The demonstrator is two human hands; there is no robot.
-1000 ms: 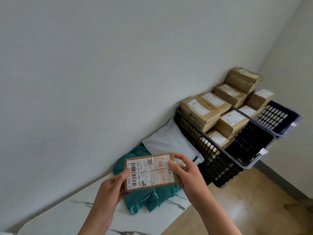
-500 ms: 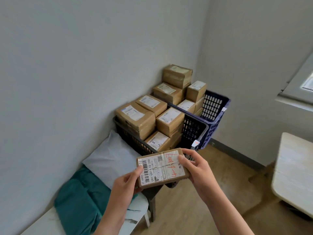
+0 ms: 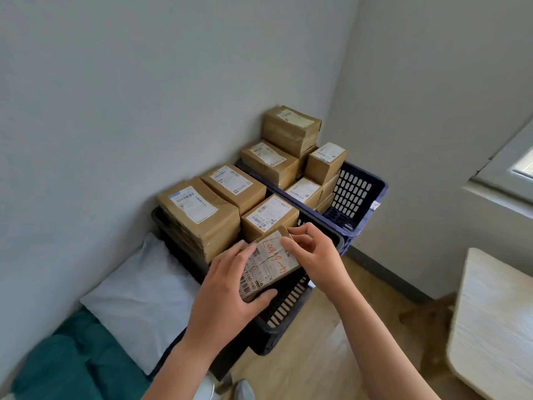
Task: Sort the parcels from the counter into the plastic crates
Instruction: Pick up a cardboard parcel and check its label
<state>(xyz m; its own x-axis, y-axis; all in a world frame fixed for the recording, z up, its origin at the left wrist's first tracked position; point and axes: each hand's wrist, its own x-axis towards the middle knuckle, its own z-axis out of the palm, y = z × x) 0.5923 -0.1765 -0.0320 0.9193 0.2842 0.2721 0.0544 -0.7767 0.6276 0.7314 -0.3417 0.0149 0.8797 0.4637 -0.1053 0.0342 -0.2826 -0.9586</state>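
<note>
Counting gave two crates in the room's corner: black crate [image 3: 285, 310] nearer, blue crate [image 3: 354, 194] just behind it. Near stack [image 3: 199, 209] in the black crate showed three boxes on top, packed along its left side by the wall. Layers under them could not be counted. Far stack [image 3: 269, 160] in the blue crate showed four labelled boxes on top, piled above the rim at left and rear, with lower ones partly hidden. One parcel [image 3: 271, 261] was in hand. Two hands were in view.

Room: the right part of each crate was open, lattice walls bare. Floor [image 3: 360, 327] lay bare between the crates and a pale surface [image 3: 496, 327] at right. Pillow [image 3: 138, 290] and teal cloth [image 3: 72, 365] lay left of the black crate, along the wall.

Grip: left hand [image 3: 227, 287] held the parcel's near end, thumb curled under its edge, fingers laid over the label. Right hand [image 3: 314, 255] pinched the far right corner between thumb and fingertips. Parcel was tilted, label up with red handwriting, over the black crate's open part, just beside the near stack's front box. Whether it touched that box could not be told.
</note>
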